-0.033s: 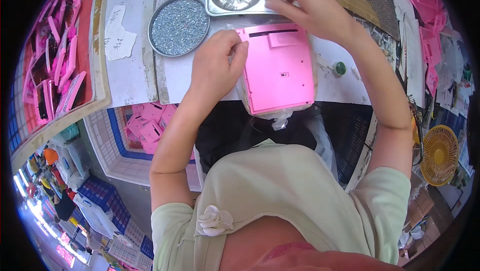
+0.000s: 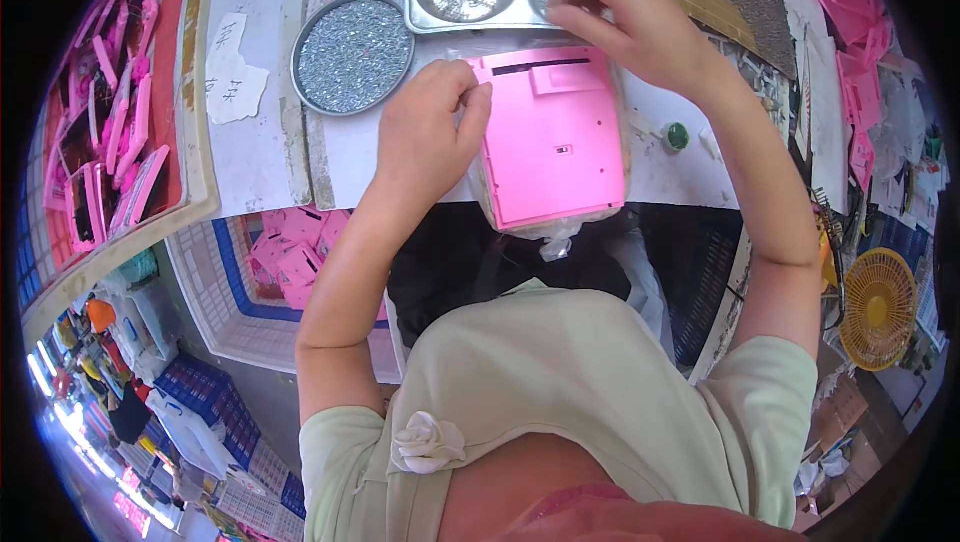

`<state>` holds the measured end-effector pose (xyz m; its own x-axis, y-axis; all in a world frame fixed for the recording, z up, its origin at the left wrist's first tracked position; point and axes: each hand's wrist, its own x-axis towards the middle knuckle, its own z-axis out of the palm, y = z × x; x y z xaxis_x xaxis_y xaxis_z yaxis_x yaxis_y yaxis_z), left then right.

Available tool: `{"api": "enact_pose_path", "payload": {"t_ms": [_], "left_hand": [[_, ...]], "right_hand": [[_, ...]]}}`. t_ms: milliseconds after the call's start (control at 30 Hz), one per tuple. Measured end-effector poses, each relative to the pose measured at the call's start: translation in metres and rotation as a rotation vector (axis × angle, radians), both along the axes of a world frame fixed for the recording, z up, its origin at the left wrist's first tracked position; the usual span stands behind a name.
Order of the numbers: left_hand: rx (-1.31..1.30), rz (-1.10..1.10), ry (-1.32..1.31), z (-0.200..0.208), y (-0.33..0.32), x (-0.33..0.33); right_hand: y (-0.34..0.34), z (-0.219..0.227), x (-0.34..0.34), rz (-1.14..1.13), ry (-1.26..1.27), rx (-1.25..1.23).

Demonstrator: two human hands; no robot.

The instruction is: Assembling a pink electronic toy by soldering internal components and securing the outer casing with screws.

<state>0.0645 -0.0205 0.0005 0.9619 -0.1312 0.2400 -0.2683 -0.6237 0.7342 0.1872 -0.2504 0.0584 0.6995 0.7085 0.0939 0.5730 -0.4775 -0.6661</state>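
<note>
The pink panel point(image 2: 540, 137) lay directly in front of the person, on a plastic-wrapped pad point(image 2: 556, 232) by the near edge of the white tabletop point(image 2: 690, 180), its long axis running away from the body. The left hand point(image 2: 428, 127) was the nearer one, at the panel's upper left edge, its fingers curled and its thumb bent over that edge; whether it pinched anything could not be told. The right hand point(image 2: 645, 27) was beyond the far right corner, over the metal tray point(image 2: 420, 16), wrist bent inward from a raised forearm, fingers curled toward the thumb, with any small thing between them impossible to make out.
</note>
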Motion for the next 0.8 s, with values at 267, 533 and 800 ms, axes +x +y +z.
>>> {"api": "enact_pose_path", "payload": {"t_ms": [267, 533, 800], "left_hand": [[0.179, 0.023, 0.092, 0.023, 0.005, -0.006], [-1.279, -0.219, 0.882, 0.047, -0.006, -0.023], [-1.353, -0.101, 1.011, 0.038, -0.016, -0.039]], "right_hand": [[-0.033, -0.009, -0.035, -0.126, 0.137, 0.135], [0.011, -0.013, -0.088, 0.004, 0.034, 0.571], [-0.001, -0.021, -0.107, -0.010, -0.160, 0.517]]}}
